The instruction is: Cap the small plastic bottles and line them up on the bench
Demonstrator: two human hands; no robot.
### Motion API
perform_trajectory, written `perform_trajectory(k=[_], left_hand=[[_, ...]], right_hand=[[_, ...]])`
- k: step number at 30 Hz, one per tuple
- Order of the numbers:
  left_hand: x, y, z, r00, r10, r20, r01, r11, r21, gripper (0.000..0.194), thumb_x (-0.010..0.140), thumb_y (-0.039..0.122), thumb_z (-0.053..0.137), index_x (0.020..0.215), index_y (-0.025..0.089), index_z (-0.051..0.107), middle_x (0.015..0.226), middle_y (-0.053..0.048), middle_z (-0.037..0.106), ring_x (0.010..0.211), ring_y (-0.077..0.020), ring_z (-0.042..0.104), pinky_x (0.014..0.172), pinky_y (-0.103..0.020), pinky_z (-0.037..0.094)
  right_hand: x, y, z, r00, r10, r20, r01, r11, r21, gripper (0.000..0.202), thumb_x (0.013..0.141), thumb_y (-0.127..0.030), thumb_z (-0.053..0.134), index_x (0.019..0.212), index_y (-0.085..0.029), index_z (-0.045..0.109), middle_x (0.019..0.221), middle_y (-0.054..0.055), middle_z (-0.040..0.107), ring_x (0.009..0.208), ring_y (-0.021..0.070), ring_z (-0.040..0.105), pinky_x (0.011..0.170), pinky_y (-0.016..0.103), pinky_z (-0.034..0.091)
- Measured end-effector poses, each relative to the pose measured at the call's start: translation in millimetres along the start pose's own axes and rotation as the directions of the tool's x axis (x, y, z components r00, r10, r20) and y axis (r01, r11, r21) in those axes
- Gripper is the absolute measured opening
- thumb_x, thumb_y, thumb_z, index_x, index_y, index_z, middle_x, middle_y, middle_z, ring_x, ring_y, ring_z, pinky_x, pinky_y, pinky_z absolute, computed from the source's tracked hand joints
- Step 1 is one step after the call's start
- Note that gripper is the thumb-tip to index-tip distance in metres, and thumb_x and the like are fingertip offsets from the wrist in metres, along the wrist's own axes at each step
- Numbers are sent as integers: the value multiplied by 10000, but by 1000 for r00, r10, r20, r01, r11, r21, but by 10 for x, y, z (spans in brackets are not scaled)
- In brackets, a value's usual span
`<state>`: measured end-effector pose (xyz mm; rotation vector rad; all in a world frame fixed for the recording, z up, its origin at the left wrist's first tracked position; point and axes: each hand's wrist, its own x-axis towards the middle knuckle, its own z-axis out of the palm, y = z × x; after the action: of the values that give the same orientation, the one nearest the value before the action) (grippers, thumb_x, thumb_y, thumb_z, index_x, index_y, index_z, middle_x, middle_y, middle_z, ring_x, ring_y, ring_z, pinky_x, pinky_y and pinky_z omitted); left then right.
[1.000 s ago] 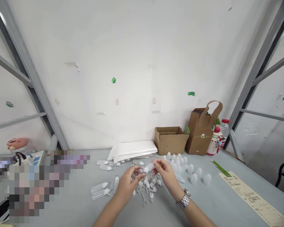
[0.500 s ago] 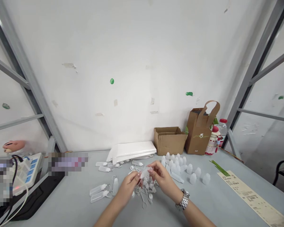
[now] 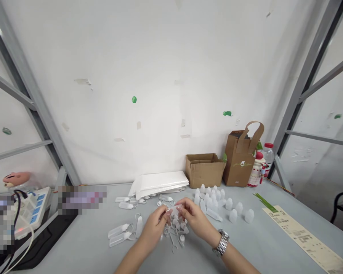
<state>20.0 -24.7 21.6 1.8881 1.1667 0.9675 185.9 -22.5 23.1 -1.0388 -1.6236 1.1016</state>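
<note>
White wall [image 3: 160, 57] at the far side, with tape remnants and green scraps on it. Grey surface [image 3: 88, 236] below; grey metal frame [image 3: 42, 110] left, a similar one right. Brown handled bag [image 3: 238, 169], far right: pale green script and white emblem, too small to read. Immediately left, open cardboard box [image 3: 205, 174]; further left, white padded mailers [image 3: 161, 182], stacked flat. Pale paper strip [image 3: 300, 236], near right: dark printed lines, illegible. Left hand [image 3: 155, 224] and right hand [image 3: 194, 216] near centre, over a heap of small white parts [image 3: 176, 222], some ring-ended. Each grip pinched by its fingertips on one small translucent bottle [image 3: 175, 209] between the hands: whitish, largely hidden by fingers. Similar bottles with white tips [image 3: 118, 230] lie left; rounded translucent pieces [image 3: 249, 216], many upright, right.
</note>
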Motion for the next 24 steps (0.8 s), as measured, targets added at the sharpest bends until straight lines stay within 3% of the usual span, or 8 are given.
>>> perform_trajectory(k=[4, 7, 12, 19, 24], left_hand=[[10, -74, 17, 998, -67, 18, 68, 994, -81, 370, 860, 471, 273, 638, 211, 416, 550, 41, 480, 579, -145, 498, 605, -251, 384], [8, -122, 24, 994, -108, -3, 108, 993, -40, 388, 865, 473, 239, 631, 215, 409, 510, 47, 462, 535, -145, 490, 579, -249, 369], [2, -89, 1, 999, -42, -20, 43, 995, 92, 353, 861, 445, 284, 619, 216, 401, 565, 35, 490, 586, -147, 487, 594, -240, 349], [0, -99, 24, 994, -94, -52, 95, 995, 6, 380, 857, 458, 274, 595, 214, 400, 516, 42, 461, 546, -140, 477, 567, -234, 350], [8, -110, 24, 990, -128, -56, 125, 991, -48, 409, 826, 522, 299, 587, 210, 411, 488, 49, 441, 515, -135, 468, 554, -237, 349]], right_hand=[[-35, -69, -39, 999, -42, 27, 44, 995, -84, 241, 819, -388, 477, 940, -192, 549, 687, -17, 518, 646, 138, 511, 619, 254, 409], [-31, -84, -30, 999, -23, 32, 26, 995, -97, 266, 811, -416, 485, 924, -186, 555, 704, -10, 525, 661, 140, 510, 635, 259, 413], [14, -28, 25, 996, 85, 18, -83, 991, -102, 363, 840, -480, 390, 738, -168, 547, 613, -7, 530, 579, 138, 509, 574, 261, 408], [-12, -45, 13, 999, -19, -29, 12, 976, -217, 207, 799, -330, 516, 911, -171, 587, 876, 43, 614, 773, 165, 545, 729, 291, 431], [-40, -51, 13, 998, -31, 50, 45, 942, -333, 232, 843, -295, 470, 997, -181, 599, 900, 56, 627, 803, 177, 557, 741, 304, 441]])
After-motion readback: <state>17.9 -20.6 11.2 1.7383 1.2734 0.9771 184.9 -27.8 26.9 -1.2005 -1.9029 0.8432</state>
